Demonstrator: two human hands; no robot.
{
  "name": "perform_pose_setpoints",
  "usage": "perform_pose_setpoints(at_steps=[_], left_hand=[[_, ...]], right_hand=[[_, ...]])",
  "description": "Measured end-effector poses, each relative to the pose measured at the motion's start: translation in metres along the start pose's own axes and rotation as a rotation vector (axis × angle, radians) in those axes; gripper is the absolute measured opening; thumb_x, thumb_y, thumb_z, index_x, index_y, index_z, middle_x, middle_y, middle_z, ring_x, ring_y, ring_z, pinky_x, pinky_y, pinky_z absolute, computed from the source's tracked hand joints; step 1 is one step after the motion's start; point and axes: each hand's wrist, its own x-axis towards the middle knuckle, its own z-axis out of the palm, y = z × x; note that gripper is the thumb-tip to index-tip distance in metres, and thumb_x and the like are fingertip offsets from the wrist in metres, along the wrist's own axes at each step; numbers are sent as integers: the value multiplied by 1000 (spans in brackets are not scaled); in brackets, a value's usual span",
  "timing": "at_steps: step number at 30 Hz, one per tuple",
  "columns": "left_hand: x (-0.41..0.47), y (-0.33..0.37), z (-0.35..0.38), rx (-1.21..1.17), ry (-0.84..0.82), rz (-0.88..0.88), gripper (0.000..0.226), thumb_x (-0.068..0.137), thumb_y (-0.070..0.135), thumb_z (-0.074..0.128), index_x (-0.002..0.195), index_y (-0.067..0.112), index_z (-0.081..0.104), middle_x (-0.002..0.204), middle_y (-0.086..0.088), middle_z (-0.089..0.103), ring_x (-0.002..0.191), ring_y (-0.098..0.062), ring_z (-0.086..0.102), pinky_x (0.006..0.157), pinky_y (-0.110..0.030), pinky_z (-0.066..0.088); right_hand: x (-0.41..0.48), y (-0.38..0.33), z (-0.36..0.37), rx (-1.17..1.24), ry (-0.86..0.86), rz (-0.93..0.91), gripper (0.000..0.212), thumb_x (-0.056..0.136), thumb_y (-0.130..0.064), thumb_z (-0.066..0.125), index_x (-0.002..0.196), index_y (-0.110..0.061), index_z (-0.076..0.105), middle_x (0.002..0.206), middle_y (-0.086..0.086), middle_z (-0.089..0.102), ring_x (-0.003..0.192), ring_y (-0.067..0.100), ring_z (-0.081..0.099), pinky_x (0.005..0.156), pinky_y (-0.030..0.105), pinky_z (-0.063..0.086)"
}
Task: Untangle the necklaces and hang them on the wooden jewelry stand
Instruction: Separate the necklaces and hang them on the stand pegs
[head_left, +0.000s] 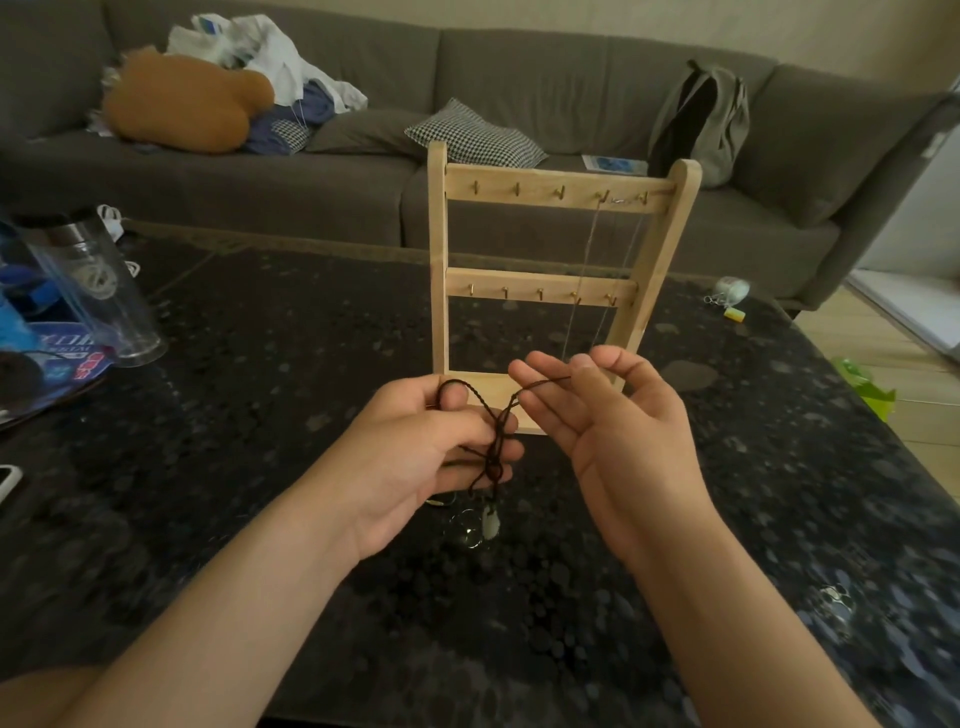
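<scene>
A wooden jewelry stand with two rows of small brass hooks stands upright on the dark table. A thin chain necklace hangs from hooks at the right of its top bar. In front of the stand, my left hand grips a dark braided cord necklace, tangled in a knot by my fingers. A pale pendant dangles below that knot. My right hand is palm up, and the cord's other end runs over its straight fingers to the thumb.
The dark speckled table carries a clear glass tumbler and blue packaging at the left, a phone corner at the left edge, and small items at the far right. A grey sofa with clothes, cushions and a bag stands behind.
</scene>
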Motion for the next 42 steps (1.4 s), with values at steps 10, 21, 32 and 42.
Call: perform_pose_setpoints(at_steps=[10, 21, 32, 42], left_hand=[[-1, 1, -3, -22, 20, 86, 38, 93, -16, 71, 88, 13, 48, 93, -14, 80, 96, -30, 83, 79, -41, 69], [1, -5, -6, 223, 196, 327, 30, 89, -5, 81, 84, 14, 58, 93, -5, 83, 93, -22, 82, 88, -50, 67], [9, -12, -5, 261, 401, 338, 32, 82, 0, 86, 81, 19, 60, 79, -3, 68, 83, -27, 78, 77, -47, 69], [9, -12, -2, 242, 398, 227, 16, 95, 11, 82, 101, 20, 70, 100, -10, 75, 78, -21, 82, 65, -34, 68]], right_hand=[[0, 2, -5, -659, 165, -347, 15, 95, -16, 80, 106, -21, 72, 83, -3, 81, 78, 8, 79, 69, 27, 64], [-4, 8, -3, -930, -179, -248, 6, 94, -24, 81, 89, -24, 84, 79, -16, 79, 78, 2, 75, 68, 14, 58], [-3, 14, 9, -281, -244, 211, 25, 107, -15, 54, 88, -17, 70, 77, -1, 50, 68, 12, 42, 63, 30, 37], [-8, 11, 6, -63, -366, 307, 20, 94, -20, 50, 88, -9, 65, 93, 7, 62, 72, 17, 39, 56, 26, 31]])
